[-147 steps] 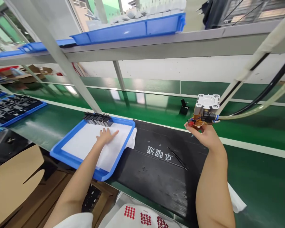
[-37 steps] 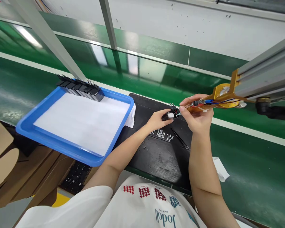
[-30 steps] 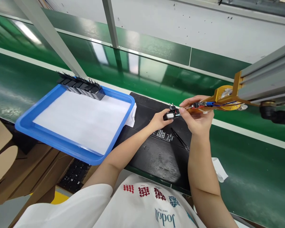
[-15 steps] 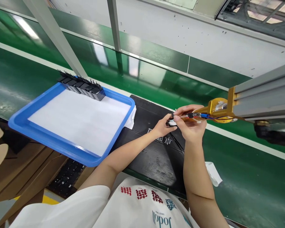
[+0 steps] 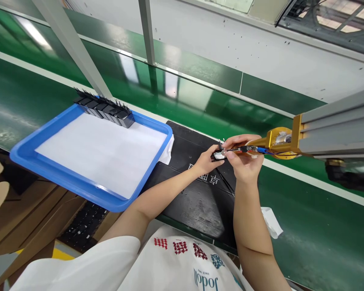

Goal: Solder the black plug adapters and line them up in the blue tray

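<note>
Between thumb and fingers, my left hand [image 5: 208, 160] holds a small black part [image 5: 219, 155] with a pale inside and thin prongs on top. My right hand [image 5: 244, 155] is closed at the right side of that part, with its thumb and fingertips around the dark end of a tool [image 5: 244, 149] that has red and blue wires. What exactly the right fingertips pinch is too small to tell. Both hands are over the black mat [image 5: 194, 206], in front of a gold and grey machine fixture [image 5: 280, 139].
A blue tray [image 5: 69, 182] with a white sheet stands at the left, bearing a row of black parts [image 5: 104, 109] along its far edge. White cloth [image 5: 271, 222] lies right of the right forearm. Grey posts [image 5: 147, 32] rise behind, and cardboard boxes [image 5: 27, 214] sit lower left.
The small part has tilted slightly in my left hand, and my right thumb and fingertips have shifted a little to the right of it.
</note>
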Demonstrator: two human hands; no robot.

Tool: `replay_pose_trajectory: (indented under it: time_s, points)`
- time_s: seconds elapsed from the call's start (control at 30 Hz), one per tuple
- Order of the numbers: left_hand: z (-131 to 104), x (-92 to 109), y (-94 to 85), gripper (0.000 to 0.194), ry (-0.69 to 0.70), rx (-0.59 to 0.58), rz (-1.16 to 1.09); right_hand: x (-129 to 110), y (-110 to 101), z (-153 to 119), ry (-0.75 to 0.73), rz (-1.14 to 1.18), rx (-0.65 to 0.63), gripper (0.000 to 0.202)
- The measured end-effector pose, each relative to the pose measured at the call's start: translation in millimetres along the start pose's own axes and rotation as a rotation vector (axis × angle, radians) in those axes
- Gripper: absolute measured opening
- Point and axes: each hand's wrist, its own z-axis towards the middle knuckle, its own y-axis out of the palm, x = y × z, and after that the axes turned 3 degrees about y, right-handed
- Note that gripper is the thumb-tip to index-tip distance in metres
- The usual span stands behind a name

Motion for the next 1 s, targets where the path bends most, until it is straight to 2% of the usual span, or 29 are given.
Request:
replay_pose_trajectory:
  time_s: [0.13, 0.27, 0.37, 0.47, 0.6, 0.7, 0.8, 0.87, 1.0]
  points:
    - [3.6, -1.9, -8.8, 0.051, -0.083, 0.062, -0.01, 3.4, -4.4, 1.6, 0.013, 0.085, -0.032, 0.033]
    - [9.9, -7.0, -20.4, 0.05, -0.102, 0.144, 0.018, 7.7, -15.5, 6.1, 0.045, 0.074, -0.055, 0.03]
    - [13.3, -11.6, -24.9, 0.051, -0.051, 0.167, -0.041, 11.6, -31.4, 9.3, 0.088, 0.001, -0.057, 0.025]
    - [15.1, -13.7, -25.5, 0.047, 0.066, 0.153, -0.086, 14.6, -51.7, 10.0, 0.18, -0.23, -0.046, 0.02]
    - [15.1, -11.9, -23.1, 0.042, 0.173, 0.123, -0.086, 23.8, -76.2, 6.3, 0.32, -0.619, 0.141, 0.027]
    - [13.4, -10.0, -21.0, 0.042, 0.179, 0.115, -0.105, 39.3, -86.6, -3.9, 0.358, -0.733, 0.32, 0.044]
    - [10.9, -9.8, -19.1, 0.046, 0.154, 0.093, -0.151, 55.1, -87.5, -24.0, 0.279, -0.748, 0.439, 0.058]
    - [9.2, -10.9, -17.4, 0.051, 0.107, 0.079, -0.178, 60.1, -83.2, -40.5, 0.172, -0.699, 0.457, 0.067]
    - [5.5, -13.9, -12.7, 0.059, 0.021, 0.043, -0.177, 51.8, -66.6, -67.9, 0.035, -0.685, 0.478, 0.079]
